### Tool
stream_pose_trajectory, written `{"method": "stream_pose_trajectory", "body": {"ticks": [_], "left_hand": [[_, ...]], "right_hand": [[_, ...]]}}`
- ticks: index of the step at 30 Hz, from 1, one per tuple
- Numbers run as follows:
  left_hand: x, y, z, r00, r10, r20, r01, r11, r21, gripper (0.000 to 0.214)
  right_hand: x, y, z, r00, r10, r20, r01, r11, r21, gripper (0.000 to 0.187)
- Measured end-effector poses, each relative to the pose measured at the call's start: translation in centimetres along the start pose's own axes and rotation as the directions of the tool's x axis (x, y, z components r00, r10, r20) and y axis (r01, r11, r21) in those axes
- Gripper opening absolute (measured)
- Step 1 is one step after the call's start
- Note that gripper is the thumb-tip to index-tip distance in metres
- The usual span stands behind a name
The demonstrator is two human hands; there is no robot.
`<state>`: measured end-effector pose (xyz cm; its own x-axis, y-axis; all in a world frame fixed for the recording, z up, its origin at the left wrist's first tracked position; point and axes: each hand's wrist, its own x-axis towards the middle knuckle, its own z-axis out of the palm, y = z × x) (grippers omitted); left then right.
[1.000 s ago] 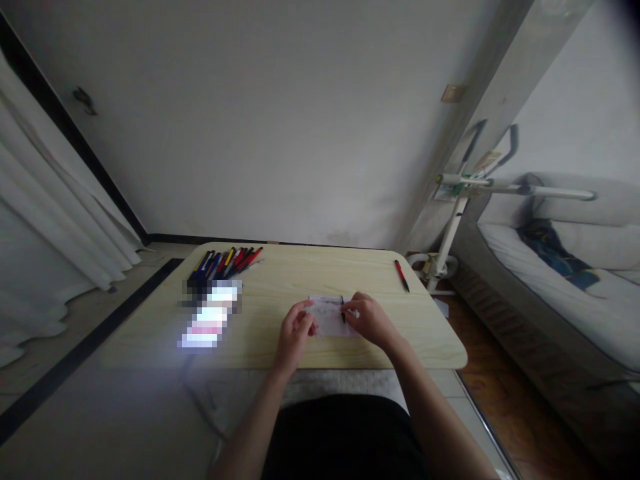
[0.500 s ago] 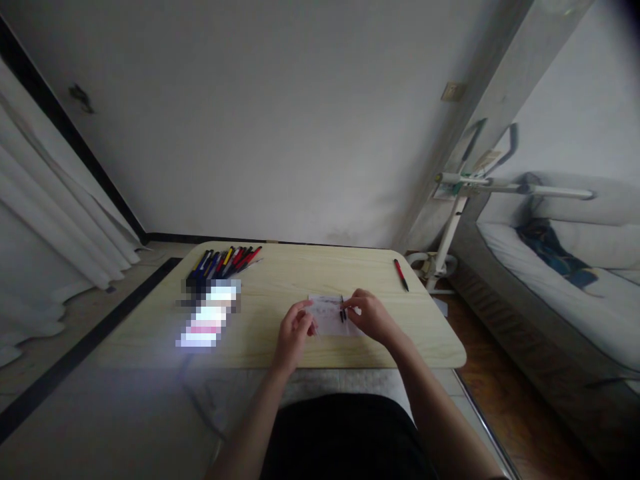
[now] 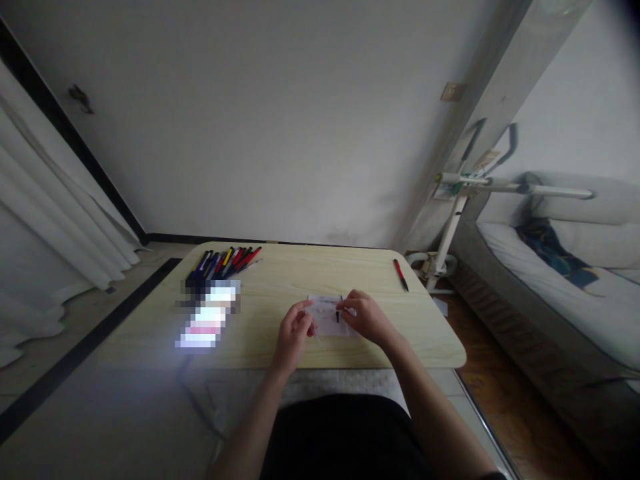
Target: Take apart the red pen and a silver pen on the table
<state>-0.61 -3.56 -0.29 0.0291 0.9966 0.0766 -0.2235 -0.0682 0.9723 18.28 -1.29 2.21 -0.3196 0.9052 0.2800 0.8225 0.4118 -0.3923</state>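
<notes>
A small white sheet of paper (image 3: pixel 325 323) with faint grey marks lies on the table between my hands. My left hand (image 3: pixel 295 328) is at the sheet's left side, its fingers pinched on a thin, pale, see-through stick (image 3: pixel 317 333) whose kind I cannot make out. Over the sheet's right part, my right hand (image 3: pixel 366 316) is closed, thumb and fingertips together at a small black piece (image 3: pixel 337 317). The black piece points down toward the paper; its upper end is hidden by the fingers.
On the light wooden table (image 3: pixel 280 267), several pens (image 3: pixel 225 261) lie bunched at the back left, behind a glowing, blurred-out screen (image 3: pixel 210 313). A red and black pen (image 3: pixel 401 275) lies at the far right. A white exercise machine (image 3: pixel 453 227) and a sofa (image 3: pixel 550 267) stand beyond.
My right hand has shifted slightly left over the paper, bringing the small black piece with it. My left hand stays where it was.
</notes>
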Motion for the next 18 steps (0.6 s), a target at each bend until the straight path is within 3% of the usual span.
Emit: {"method": "stream_pose_trajectory", "body": {"ticks": [8, 18], "left_hand": [[-0.02, -0.14, -0.03, 1.000, -0.001, 0.006, 0.001, 1.000, 0.001, 0.036], [0.03, -0.05, 0.02, 1.000, -0.002, 0.004, 0.002, 1.000, 0.003, 0.038]], "right_hand": [[0.31, -0.22, 0.03, 0.996, -0.011, 0.084, 0.016, 0.998, -0.057, 0.020], [0.53, -0.22, 0.38, 0.994, -0.023, 0.103, 0.034, 0.994, -0.102, 0.013]]}}
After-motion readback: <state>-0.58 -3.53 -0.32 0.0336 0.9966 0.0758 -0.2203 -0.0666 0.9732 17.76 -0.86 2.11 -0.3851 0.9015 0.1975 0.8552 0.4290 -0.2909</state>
